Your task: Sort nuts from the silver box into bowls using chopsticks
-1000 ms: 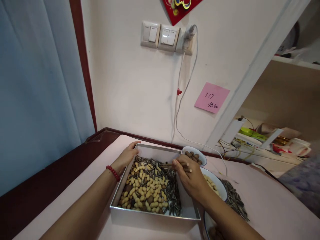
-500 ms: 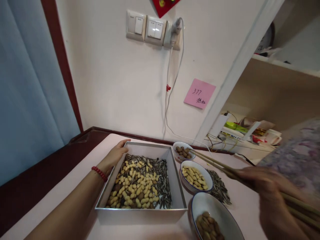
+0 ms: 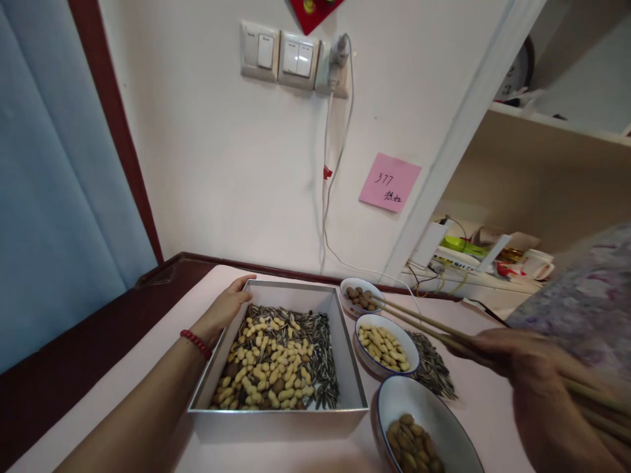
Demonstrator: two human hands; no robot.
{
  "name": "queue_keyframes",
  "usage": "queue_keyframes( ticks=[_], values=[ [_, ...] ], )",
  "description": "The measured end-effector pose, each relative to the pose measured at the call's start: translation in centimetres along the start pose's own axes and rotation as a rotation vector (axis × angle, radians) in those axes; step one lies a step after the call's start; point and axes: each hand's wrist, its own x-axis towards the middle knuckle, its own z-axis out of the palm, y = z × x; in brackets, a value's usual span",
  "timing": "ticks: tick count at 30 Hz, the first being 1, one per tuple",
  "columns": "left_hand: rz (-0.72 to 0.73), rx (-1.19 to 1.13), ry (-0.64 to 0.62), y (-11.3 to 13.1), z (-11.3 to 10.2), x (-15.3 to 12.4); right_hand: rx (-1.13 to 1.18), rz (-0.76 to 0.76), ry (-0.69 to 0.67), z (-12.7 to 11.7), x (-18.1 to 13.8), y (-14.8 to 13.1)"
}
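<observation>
Holding chopsticks (image 3: 444,328) to the far bowl (image 3: 350,309), the right hand (image 3: 530,371) seems midway through: three bowls (image 3: 438,410) hold nuts (image 3: 414,447), yet mixed peanuts (image 3: 280,361) and seeds (image 3: 323,355) remain in the box (image 3: 276,426) on the left, clasped by the left hand (image 3: 227,309).

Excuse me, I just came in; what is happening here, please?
The left hand holds a box containing peanuts and striped seeds by its far left corner. The right hand holds chopsticks, their tips at the far bowl of brown nuts. A peanut bowl, a near bowl and a seed pile are right of the box.
</observation>
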Motion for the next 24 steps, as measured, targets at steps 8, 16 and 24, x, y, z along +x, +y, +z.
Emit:
queue_keyframes(
  ticks=[8, 16, 24],
  values=[
    [-0.008, -0.058, -0.029, -0.8, -0.1, 0.1, 0.191, 0.013, -0.54, 9.8, 1.3, -1.3],
    [-0.015, -0.095, -0.031, -0.9, 0.1, -0.1, 0.14, 0.006, -0.633, 14.8, 1.4, 0.9],
    [-0.043, -0.07, -0.022, -0.2, 0.2, -0.5, 0.142, 0.011, -0.61, 13.8, 1.0, 0.8]
  ],
)
